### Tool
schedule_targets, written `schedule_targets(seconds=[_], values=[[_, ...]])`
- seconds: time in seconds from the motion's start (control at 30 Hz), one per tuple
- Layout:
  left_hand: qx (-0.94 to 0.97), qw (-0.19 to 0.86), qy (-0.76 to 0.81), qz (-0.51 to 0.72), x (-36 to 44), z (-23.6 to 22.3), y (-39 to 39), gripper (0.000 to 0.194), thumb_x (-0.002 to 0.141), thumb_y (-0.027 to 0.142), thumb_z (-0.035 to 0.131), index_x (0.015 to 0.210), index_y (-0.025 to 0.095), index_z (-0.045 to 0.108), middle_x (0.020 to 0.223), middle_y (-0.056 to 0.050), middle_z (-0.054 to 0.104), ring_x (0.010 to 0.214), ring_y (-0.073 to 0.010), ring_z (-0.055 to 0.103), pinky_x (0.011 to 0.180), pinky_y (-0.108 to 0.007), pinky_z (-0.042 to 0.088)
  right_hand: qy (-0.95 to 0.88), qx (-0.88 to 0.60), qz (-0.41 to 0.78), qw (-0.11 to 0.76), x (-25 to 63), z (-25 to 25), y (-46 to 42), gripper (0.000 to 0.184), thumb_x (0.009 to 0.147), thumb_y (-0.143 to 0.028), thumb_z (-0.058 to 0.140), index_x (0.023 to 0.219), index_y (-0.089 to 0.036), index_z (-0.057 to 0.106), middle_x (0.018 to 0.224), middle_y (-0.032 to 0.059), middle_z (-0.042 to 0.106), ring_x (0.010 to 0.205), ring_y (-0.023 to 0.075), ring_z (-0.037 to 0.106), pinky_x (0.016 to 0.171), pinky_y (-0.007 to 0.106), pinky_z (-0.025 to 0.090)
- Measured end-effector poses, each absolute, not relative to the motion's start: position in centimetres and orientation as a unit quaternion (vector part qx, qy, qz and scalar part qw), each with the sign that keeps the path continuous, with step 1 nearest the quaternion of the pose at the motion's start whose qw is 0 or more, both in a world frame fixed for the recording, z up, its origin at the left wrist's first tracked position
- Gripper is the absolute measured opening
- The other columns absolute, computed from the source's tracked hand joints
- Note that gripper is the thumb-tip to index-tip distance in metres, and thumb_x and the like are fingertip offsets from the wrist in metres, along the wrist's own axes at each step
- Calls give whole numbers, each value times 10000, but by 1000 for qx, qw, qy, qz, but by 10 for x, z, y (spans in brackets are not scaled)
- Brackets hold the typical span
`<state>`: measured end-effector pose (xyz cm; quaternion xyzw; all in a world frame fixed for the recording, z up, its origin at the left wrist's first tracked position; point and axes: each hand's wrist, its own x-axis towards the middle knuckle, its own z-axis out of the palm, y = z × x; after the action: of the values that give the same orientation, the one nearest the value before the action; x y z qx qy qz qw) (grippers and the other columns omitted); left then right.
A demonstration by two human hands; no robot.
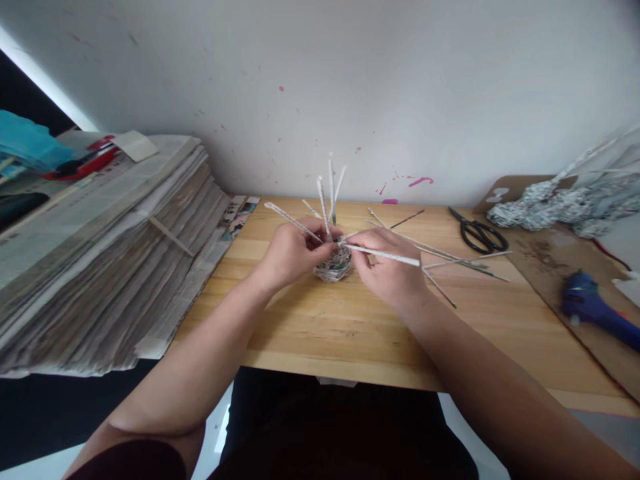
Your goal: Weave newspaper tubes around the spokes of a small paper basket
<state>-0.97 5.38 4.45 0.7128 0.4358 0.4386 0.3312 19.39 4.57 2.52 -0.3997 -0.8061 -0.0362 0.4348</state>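
A small woven basket (332, 268) of rolled newspaper strips stands on the wooden table between my hands. Several paper sticks, one of them a tall upright stick (331, 183), rise from its rim. My left hand (299, 252) is closed on the basket's left rim, thumb and fingers pinching near the base of the uprights. With its fingers bent at the right rim, my right hand (393, 267) pinches a white rolled paper strip (387, 255) that points right across the hand. The exact contact at the fingertips is partly hidden.
Loose paper sticks (450, 255) lie right of my right hand, near black scissors (479, 233). A blue glue gun (595, 307) rests on brown cardboard (540, 267) at the right, before bundled woven paper pieces (545, 203). A tall newspaper stack (150, 247) stands left; a wall (320, 87) rises behind.
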Motion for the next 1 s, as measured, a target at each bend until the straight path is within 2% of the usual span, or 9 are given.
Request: schedule_targets(seconds=[0.13,0.27,0.4,0.5,0.67,0.87,1.0], values=[[730,304,443,423,-10,45,54,189,807,240,743,972,164,794,825,-40,775,666,-121,645,612,-230,489,-799,-415,-27,434,193,27,44,125,946,-231,653,902,-223,770,843,64,803,731,217,727,658,351,532],[751,267,431,423,-13,44,56,157,843,239,730,966,181,806,880,-56,785,745,-145,671,658,-248,503,-806,-426,8,410,194,28,45,174,966,-264,648,899,-244,806,808,43,812,724,212,728,687,362,537],[773,255,391,430,-14,41,58,149,876,235,719,986,197,812,928,-73,779,855,-184,699,732,-283,531,-786,-428,153,418,195,26,49,189,967,-244,629,971,-248,818,947,40,837,817,215,760,738,369,566],[781,255,355,447,-12,38,59,110,880,236,735,952,207,813,921,-72,769,861,-187,697,772,-304,537,-748,-430,271,427,195,25,53,164,944,-253,649,972,-232,809,949,34,833,818,203,763,723,349,580],[773,236,347,475,-7,39,56,64,868,273,769,874,217,799,854,-57,750,793,-174,672,744,-307,536,-704,-436,324,458,191,25,53,90,853,-240,730,899,-220,805,879,29,824,775,190,751,699,323,584],[779,251,338,465,-7,46,53,124,881,327,760,809,228,781,820,-61,735,788,-193,664,778,-351,553,-654,-434,394,478,188,24,54,60,785,-280,797,795,-221,789,787,20,810,719,187,751,676,324,596],[777,269,330,463,-7,42,54,164,877,352,764,796,208,761,804,-59,732,773,-183,662,768,-333,545,-619,-430,453,476,188,23,55,95,771,-272,804,842,-213,779,787,20,808,667,172,737,633,314,600]])
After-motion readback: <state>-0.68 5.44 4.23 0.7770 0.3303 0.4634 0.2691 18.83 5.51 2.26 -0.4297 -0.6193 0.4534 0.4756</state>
